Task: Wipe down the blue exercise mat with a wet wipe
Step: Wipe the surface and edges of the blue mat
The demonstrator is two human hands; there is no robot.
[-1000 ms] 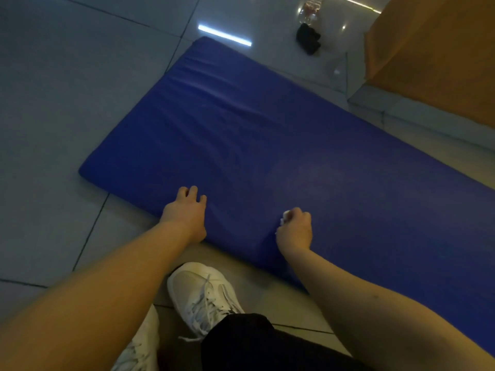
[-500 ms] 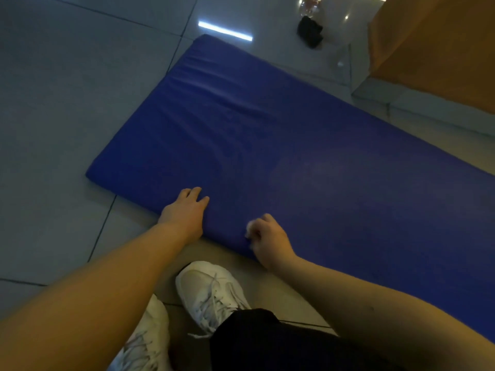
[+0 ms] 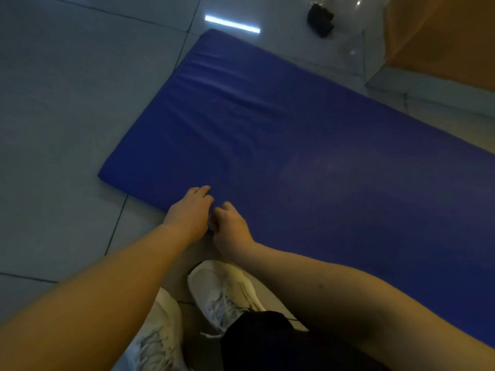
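**Both hands at the mat's near edge, left end**

Floor [image 3: 67,103]: grey tiles with dark grout lines, filling the left side.

Mat [image 3: 294,129]: blue and padded, lying flat on the floor. It runs from its left end mid-scene out past the right edge of view. There are creases on the far-left part of its surface. A bright light strip [image 3: 231,23] reflects off the tile just beyond its far-left corner.

Left hand [image 3: 191,212]: palm down on the mat's near edge, close to the near-left corner. Fingers are straight and together, pointing far-right and gripping nothing.

Right hand [image 3: 231,223]: just right of the left hand, touching it or nearly so, also on the near edge. Fingers are curled into a tight fist, knuckles up. Only a pale sliver of the wet wipe [image 3: 211,224] shows at the fist's left side, between the two hands, and it is blurred. The rest is hidden in the fist.

Near centre: two white laced shoes [image 3: 222,293] on the tile just short of the mat, with a black trouser leg [image 3: 267,341] over the right one.

Far, right of centre: a small black object [image 3: 320,16] on the floor, well apart from the mat. I can't tell what it is.

Far right: an orange-brown panel [image 3: 442,36] above a grey ledge [image 3: 428,89].
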